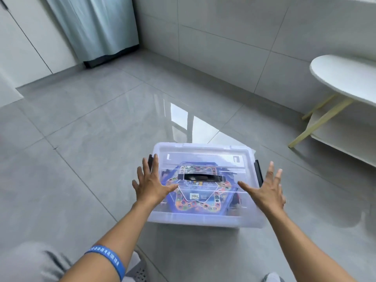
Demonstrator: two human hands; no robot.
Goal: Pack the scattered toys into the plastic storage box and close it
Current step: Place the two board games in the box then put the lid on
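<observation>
Grey glossy tiles make up the floor (81, 159), which runs to a tiled wall (223, 27), with a pale curtain (91, 25) at the far left. A white table (345, 76) on light wooden legs stands at the right. The clear plastic box (203, 218) sits on the floor in front of the person, its lid (203, 151) on, with a black handle (200, 177) at the lid's middle and a dark latch (258, 171) on its right side. Colourful toys (195, 204) show through the plastic. The left hand (151, 185) and right hand (266, 191) are spread flat with fingers splayed over the lid's two sides, gripping nothing; contact is unclear. A blue wristband (109, 259) circles the left forearm.
</observation>
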